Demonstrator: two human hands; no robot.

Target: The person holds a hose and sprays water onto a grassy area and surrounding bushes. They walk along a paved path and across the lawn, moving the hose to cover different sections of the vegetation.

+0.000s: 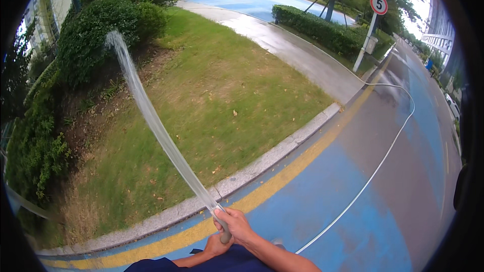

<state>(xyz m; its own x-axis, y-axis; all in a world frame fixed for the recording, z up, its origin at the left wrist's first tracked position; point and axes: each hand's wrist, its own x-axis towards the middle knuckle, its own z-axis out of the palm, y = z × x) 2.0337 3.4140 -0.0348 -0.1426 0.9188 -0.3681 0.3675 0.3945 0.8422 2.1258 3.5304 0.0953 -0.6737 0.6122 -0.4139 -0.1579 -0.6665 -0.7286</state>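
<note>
Grey hose nozzle point(222, 226) at six o'clock, gripped below by left hand point(218, 245) and above by right hand point(236, 224), throwing a white water jet point(151, 116) toward the eleven-o'clock shrubs point(96, 35) over the grass point(217, 95), white hose point(373, 176) trailing to two o'clock.

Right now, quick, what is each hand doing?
Left hand: closed around the lower part of the hose end.
Right hand: closed on the hose end near its mouth, where the water jet shoots out toward the bushes.
</note>
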